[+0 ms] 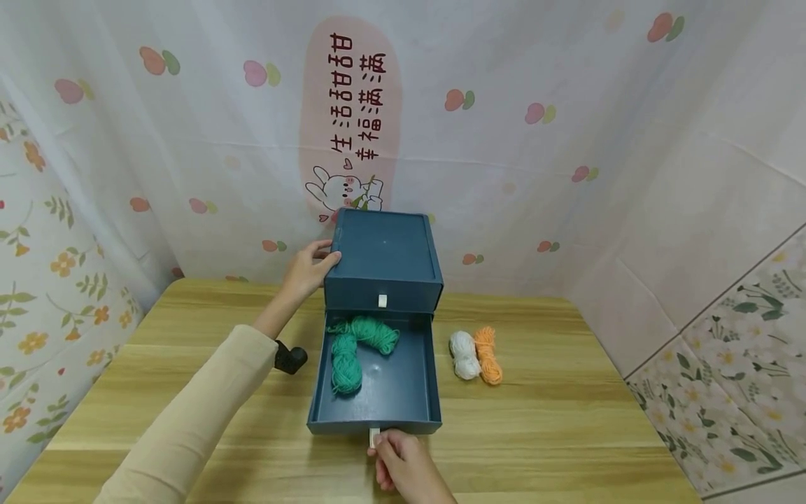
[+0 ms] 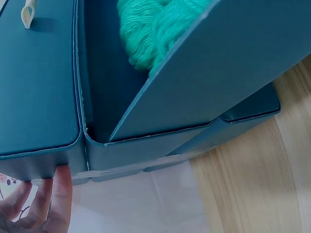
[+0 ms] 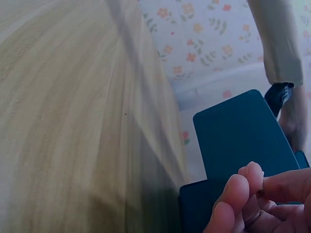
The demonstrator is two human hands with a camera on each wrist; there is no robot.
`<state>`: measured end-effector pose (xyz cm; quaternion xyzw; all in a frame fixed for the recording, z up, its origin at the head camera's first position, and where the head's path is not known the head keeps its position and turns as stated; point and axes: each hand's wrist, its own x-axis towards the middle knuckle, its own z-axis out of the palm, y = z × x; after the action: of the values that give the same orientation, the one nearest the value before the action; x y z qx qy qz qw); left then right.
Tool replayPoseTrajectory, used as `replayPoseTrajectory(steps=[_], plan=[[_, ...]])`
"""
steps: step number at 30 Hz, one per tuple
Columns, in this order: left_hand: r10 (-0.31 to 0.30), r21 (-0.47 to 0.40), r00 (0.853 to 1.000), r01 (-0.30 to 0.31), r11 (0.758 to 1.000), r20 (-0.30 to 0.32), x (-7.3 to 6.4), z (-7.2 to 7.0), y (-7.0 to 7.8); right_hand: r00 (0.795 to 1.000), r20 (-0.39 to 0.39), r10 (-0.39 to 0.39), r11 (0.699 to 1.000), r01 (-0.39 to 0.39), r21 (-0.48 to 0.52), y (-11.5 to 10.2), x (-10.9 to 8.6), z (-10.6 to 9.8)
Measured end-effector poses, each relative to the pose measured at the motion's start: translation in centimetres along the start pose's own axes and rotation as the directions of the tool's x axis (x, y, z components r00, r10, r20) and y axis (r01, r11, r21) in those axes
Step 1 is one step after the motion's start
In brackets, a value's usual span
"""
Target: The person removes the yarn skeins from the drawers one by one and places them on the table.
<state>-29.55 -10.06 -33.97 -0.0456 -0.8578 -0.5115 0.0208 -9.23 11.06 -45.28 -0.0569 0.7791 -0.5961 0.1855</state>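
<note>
A blue two-tier drawer box (image 1: 385,241) stands on the table with its lower drawer (image 1: 399,392) pulled far out. Inside that drawer, toward its back left, lie two skeins of green yarn (image 1: 345,364). My left hand (image 1: 308,267) rests against the upper left side of the box; in the left wrist view its fingers (image 2: 60,196) lie straight along the wall. At the drawer's front my right hand (image 1: 406,462) pinches the white pull tab (image 1: 374,435) between thumb and fingers. The right wrist view shows this hand (image 3: 257,199) bunched, with the tab mostly hidden.
Right of the box, a white skein (image 1: 464,355) and an orange skein (image 1: 488,355) of yarn lie side by side on the wooden table (image 1: 535,420). The upper drawer, with its own white tab (image 1: 382,301), is closed. A printed curtain (image 1: 504,175) hangs behind.
</note>
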Motion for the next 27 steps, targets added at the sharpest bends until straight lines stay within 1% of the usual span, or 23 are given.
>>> replayPoseTrajectory(steps=[5, 8, 15, 21, 23, 27], plan=[[-0.009, -0.018, 1.0, 0.009, 1.0, 0.003, 0.0, 0.0, 0.1, 1.0, -0.006, 0.001, 1.0, -0.001, -0.013, 0.1, 0.3, -0.1], [-0.009, -0.014, 1.0, 0.009, 1.0, 0.003, 0.0, -0.1, 0.1, 1.0, -0.011, 0.004, 1.0, -0.004, -0.012, 0.0, 0.3, -0.1], [-0.007, -0.014, 1.0, 0.007, 1.0, 0.007, 0.0, -0.2, 0.2, 1.0, -0.002, -0.017, 1.0, 0.017, -0.009, -0.4, 0.4, 0.2], [0.002, -0.005, 1.0, -0.002, 1.0, 0.007, -0.1, -0.3, 0.3, 1.0, 0.008, 0.005, 1.0, -0.005, -0.018, -0.4, 0.7, -0.1], [0.003, -0.014, 1.0, -0.003, 1.0, 0.004, -0.1, -0.3, 0.3, 1.0, 0.014, 0.015, 0.999, -0.014, -0.049, -0.6, 0.7, -0.3], [-0.001, -0.018, 1.0, 0.001, 1.0, 0.002, -0.1, -0.2, 0.3, 0.999, 0.044, 0.027, 0.99, -0.02, -0.14, -1.1, 0.4, -0.8]])
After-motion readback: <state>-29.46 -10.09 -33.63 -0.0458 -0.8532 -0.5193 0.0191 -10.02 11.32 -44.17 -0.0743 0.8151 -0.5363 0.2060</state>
